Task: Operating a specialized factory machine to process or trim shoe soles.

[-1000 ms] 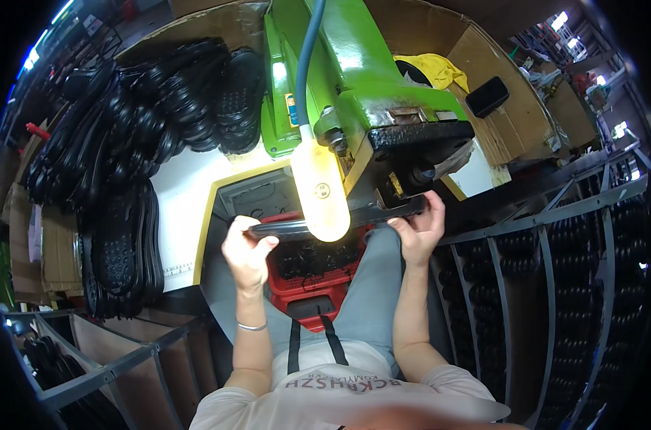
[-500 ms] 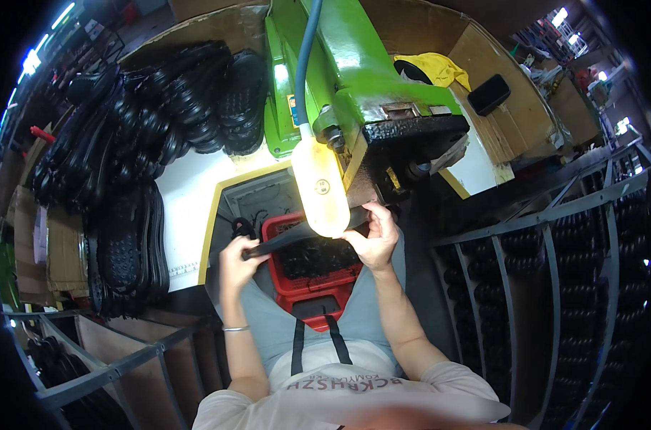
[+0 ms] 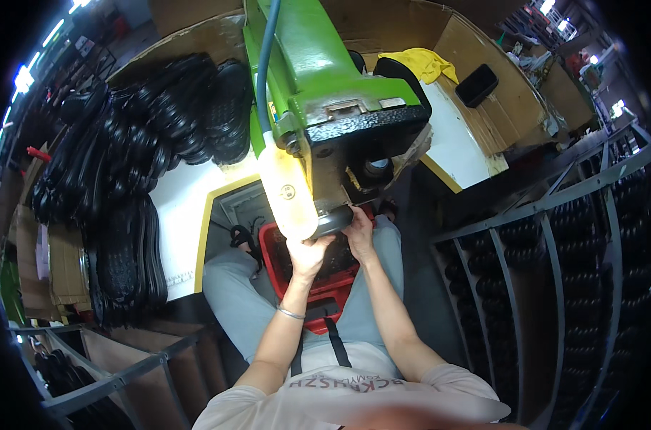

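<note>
Glossy green painted metal machine (image 3: 318, 64); matt black rubber soles (image 3: 125, 165); red plastic crate (image 3: 325, 287)

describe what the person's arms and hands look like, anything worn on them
Both forearms are bare from the elbows down, coming out of short, pale pinkish sleeves. The left hand has a thin silver bangle round its wrist. The right hand shows no glove, ring or watch that can be made out.
</note>
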Motion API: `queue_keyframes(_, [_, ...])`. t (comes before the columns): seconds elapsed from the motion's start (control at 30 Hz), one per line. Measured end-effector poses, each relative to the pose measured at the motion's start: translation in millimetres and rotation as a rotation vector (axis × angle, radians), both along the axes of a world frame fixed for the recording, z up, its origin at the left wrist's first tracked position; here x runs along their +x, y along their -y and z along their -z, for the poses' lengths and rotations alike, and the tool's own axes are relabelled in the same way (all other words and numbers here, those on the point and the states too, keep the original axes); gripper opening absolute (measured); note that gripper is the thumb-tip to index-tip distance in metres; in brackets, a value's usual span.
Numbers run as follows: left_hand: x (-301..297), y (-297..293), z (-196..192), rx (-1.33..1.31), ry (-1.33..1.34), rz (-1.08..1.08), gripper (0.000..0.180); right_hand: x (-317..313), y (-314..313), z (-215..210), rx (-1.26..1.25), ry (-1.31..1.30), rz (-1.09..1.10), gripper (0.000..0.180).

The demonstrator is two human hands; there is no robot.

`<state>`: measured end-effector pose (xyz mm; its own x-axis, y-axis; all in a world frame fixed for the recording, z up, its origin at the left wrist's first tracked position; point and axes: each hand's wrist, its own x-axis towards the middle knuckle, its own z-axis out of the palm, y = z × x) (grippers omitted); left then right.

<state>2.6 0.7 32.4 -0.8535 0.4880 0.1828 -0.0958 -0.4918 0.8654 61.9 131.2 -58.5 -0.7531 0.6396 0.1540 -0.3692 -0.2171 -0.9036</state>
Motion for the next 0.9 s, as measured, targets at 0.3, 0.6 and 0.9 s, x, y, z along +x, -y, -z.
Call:
queue_keyframes(0.3, [-13.6, 13.8, 22.7, -0.035, -0.121, -0.150, 0.060, 55.2, -56.7, -87.8, 0.137, 0.079, 0.339, 0.050])
queue_keyframes(0.6, [-32.4, 65.1, -22.2, 0.303, 0.180, -0.032, 0.053, 35.9, -32.8, -175.6, 0.559, 0.150, 0.245, 0.048])
queue_keyframes(0.9, [-34.8, 102.8, -29.1, 0.116, -0.166, -0.103, 0.046, 7.9, -13.0, -122.1, 0.214, -0.061, 0.085, 0.064])
